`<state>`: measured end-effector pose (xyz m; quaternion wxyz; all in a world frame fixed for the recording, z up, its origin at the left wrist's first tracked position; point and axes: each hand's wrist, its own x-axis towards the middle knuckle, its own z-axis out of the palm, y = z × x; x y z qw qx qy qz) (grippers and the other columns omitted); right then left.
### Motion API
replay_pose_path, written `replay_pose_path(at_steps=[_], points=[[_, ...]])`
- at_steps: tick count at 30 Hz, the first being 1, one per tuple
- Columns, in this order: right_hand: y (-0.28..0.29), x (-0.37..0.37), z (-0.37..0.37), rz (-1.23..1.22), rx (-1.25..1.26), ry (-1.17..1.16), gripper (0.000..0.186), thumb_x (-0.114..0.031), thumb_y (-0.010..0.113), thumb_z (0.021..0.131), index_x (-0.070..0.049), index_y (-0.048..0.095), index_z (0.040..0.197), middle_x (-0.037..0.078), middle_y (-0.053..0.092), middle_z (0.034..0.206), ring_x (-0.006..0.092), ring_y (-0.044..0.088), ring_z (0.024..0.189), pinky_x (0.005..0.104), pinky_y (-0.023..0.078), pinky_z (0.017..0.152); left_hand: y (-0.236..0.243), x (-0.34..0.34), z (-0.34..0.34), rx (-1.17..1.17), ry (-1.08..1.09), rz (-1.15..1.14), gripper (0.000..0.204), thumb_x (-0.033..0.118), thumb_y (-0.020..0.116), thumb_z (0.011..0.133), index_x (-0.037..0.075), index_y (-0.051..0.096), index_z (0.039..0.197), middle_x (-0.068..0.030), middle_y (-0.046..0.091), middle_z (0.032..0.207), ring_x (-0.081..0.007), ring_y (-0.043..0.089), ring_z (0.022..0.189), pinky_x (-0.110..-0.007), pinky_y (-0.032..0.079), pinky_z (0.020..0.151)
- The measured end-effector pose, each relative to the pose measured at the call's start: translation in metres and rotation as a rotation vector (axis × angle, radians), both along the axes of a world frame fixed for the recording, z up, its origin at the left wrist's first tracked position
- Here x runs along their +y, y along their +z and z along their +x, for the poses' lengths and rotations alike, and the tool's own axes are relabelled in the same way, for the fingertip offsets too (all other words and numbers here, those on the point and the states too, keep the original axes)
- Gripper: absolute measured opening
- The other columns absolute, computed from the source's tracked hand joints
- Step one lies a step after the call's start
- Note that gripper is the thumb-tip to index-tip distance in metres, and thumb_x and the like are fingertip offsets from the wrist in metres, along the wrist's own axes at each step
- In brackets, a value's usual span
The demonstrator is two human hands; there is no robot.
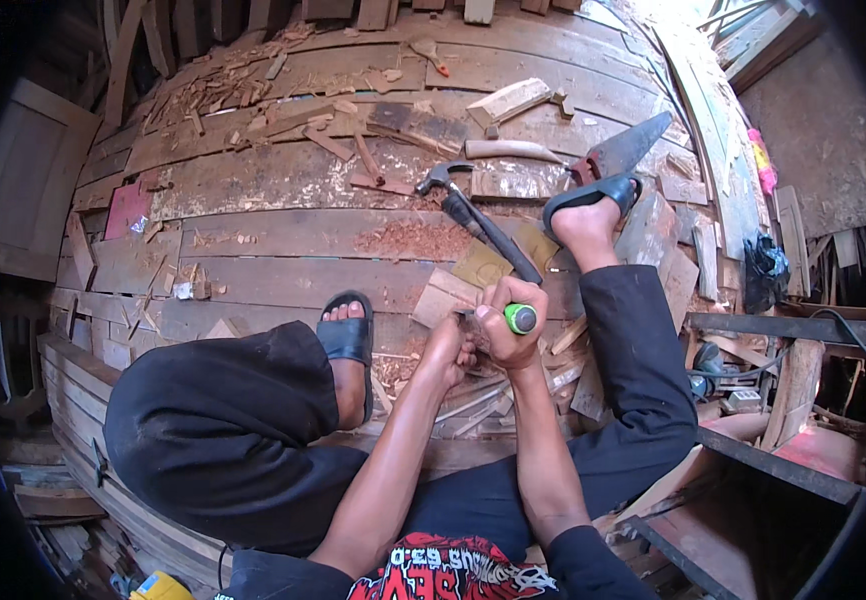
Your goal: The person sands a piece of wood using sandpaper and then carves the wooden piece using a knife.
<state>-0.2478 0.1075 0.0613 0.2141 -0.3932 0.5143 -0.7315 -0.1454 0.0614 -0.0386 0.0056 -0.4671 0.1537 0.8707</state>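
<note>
My right hand (510, 328) is closed around the green and black handle (521, 319) of a hand tool. A short dark part of the tool points left toward my other hand; its tip is too small to identify. My left hand (447, 350) sits close beside it with the fingers curled in. Whatever those fingers grip is hidden. Just beyond both hands lies a light wooden board piece (443, 297). A claw hammer (488, 232) with a dark handle rests on the planks past it, its head pointing away to the left.
A handsaw (621, 150) lies by my right sandal (593, 195). Wood offcuts (509, 101) and shavings (408, 240) litter the plank floor (273, 240). A brush (431, 56) lies at the far side. Dark metal framing (783, 468) stands at the right.
</note>
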Motion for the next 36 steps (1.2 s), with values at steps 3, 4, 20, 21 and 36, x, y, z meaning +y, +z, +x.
replay_pose_path(at_steps=[3, 4, 20, 21, 36], points=[[0.015, 0.011, -0.002, -0.114, -0.075, -0.042, 0.022, 0.003, 0.058, 0.075, -0.003, 0.044, 0.059, 0.003, 0.049, 0.054, 0.0105, 0.047, 0.047, 0.026, 0.039, 0.047, 0.002, 0.001, 0.002, -0.042, 0.019, -0.014, 0.034, 0.041, 0.037, 0.105, 0.013, 0.051, 0.093, 0.0035, 0.045, 0.066, -0.007, 0.036, 0.043, -0.023, 0.028, 0.035], [0.024, 0.011, 0.0, -0.165, -0.201, -0.066, 0.021, 0.001, 0.058, 0.075, -0.003, 0.045, 0.059, 0.004, 0.05, 0.055, 0.0112, 0.048, 0.048, 0.0259, 0.04, 0.048, 0.005, 0.001, 0.005, -0.06, 0.027, -0.051, 0.034, 0.037, 0.037, 0.104, 0.012, 0.052, 0.087, 0.0042, 0.048, 0.061, -0.0068, 0.037, 0.039, -0.024, 0.029, 0.035], [-0.001, 0.0, 0.02, -0.011, 0.088, -0.083, 0.023, 0.0, 0.061, 0.075, -0.004, 0.043, 0.061, 0.004, 0.049, 0.055, 0.0111, 0.046, 0.049, 0.0271, 0.039, 0.048, 0.006, -0.004, 0.0, -0.052, 0.07, -0.054, 0.024, 0.027, 0.035, 0.102, 0.013, 0.054, 0.098, 0.0011, 0.048, 0.07, -0.0098, 0.038, 0.046, -0.025, 0.028, 0.039], [0.013, 0.004, 0.018, -0.09, -0.001, -0.066, 0.023, 0.001, 0.059, 0.075, -0.004, 0.041, 0.062, 0.003, 0.047, 0.057, 0.0109, 0.044, 0.049, 0.0273, 0.038, 0.048, 0.003, -0.005, 0.005, -0.034, 0.075, -0.006, 0.02, 0.026, 0.037, 0.101, 0.016, 0.053, 0.096, 0.0019, 0.046, 0.071, -0.01, 0.037, 0.048, -0.026, 0.029, 0.04], [-0.013, -0.004, 0.027, 0.113, 0.142, 0.051, 0.025, -0.006, 0.063, 0.077, -0.004, 0.041, 0.065, 0.004, 0.051, 0.059, 0.0126, 0.048, 0.048, 0.0257, 0.038, 0.048, -0.011, 0.0, -0.006, 0.107, 0.154, -0.053, 0.03, 0.031, 0.03, 0.098, 0.014, 0.055, 0.097, -0.0009, 0.051, 0.068, -0.0111, 0.041, 0.049, -0.026, 0.03, 0.039]])
